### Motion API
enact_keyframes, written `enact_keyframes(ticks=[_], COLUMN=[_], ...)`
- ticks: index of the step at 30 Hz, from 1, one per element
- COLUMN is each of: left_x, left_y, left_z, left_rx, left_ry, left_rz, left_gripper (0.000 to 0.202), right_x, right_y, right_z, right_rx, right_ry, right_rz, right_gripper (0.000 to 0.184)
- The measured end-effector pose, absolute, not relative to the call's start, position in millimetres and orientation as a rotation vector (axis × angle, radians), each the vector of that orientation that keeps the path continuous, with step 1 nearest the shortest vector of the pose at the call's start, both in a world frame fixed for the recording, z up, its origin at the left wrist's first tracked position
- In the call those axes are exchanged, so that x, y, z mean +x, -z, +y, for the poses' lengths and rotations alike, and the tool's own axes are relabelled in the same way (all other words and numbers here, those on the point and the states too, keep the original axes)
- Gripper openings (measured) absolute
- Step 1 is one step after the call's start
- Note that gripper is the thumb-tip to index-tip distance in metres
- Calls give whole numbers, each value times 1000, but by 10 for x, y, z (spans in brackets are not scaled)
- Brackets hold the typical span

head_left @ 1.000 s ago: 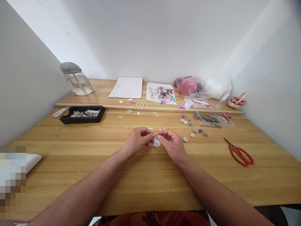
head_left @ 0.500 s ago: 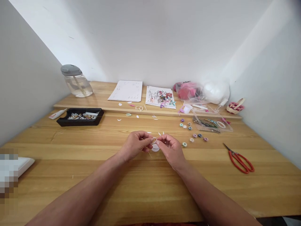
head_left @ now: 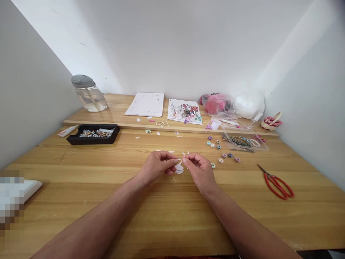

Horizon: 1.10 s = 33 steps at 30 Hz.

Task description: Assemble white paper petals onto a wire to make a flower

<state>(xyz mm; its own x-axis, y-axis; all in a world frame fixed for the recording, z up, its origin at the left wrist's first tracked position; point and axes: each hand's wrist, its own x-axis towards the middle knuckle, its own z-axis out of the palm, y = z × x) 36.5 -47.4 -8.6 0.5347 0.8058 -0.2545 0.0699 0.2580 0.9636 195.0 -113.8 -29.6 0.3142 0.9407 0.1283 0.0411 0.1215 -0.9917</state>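
My left hand [head_left: 160,164] is closed, thumb and forefinger pinching a thin white petal-shaped piece [head_left: 179,162]. My right hand [head_left: 199,168] is also closed in a pinch, its fingertips close by on the right; what lies between them is too small to make out. Just under the fingers, white oval pieces [head_left: 179,170] lie on the wooden table. Narrow white slips [head_left: 183,153] rest beyond the hands, and a thin yellowish strand [head_left: 174,178] shows below them.
Red-handled scissors [head_left: 277,185] lie at the right. Several thread bobbins [head_left: 224,155] sit near a clear tool box [head_left: 265,146]. At the left are a black bead tray [head_left: 91,141] and a glue tube [head_left: 67,131]. On the raised shelf stands a water bottle [head_left: 90,96] beside paper sheets [head_left: 145,104].
My right hand has moved slightly right, away from my left hand, opening a small gap between the fingertips. More of the white pieces shows now. The whole view has shifted a little.
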Motion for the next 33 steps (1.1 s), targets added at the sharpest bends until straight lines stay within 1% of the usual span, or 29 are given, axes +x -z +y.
enact_keyframes(ticks=[12, 21, 29, 33], left_x=[387, 398, 417, 416], left_y=[82, 52, 68, 92], left_z=[-488, -488, -509, -514], left_rx=[1129, 1122, 1228, 1262], left_ry=[-638, -623, -625, -632], left_rz=[898, 929, 884, 868], left_gripper=[39, 42, 38, 38], right_x=[1914, 1959, 1965, 1962], right_y=[272, 225, 338, 326], right_z=[-1142, -1143, -1131, -1138], right_rx=[-1269, -1263, -1313, -1354], right_ry=[-971, -1014, -879, -862], right_rz=[-931, -870, -1101, -1139], right_gripper=[19, 30, 17, 16])
